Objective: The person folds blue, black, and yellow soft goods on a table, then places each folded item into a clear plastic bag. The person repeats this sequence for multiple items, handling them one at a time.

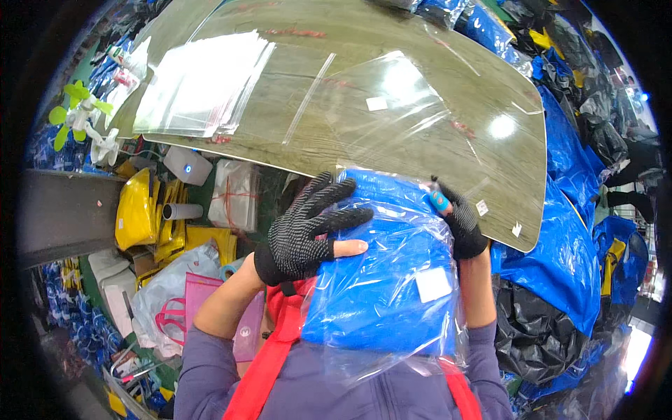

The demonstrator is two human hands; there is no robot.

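A folded blue item inside a clear plastic bag [381,280] rests against my chest at the near edge of the table [448,147]. My left hand [308,227], in a black dotted glove with a bare thumb tip, lies spread over the bag's left top side. My right hand [458,220], also gloved, grips the bag's upper right corner. A white label [433,283] sits on the bag's front. An empty clear bag [392,105] lies flat on the table just beyond my hands.
A stack of clear bags [203,84] lies on the table's far left. Blue and black bagged goods [560,280] pile up on the right. Yellow items [136,210], a white box [187,166] and a small fan [84,122] sit at the left.
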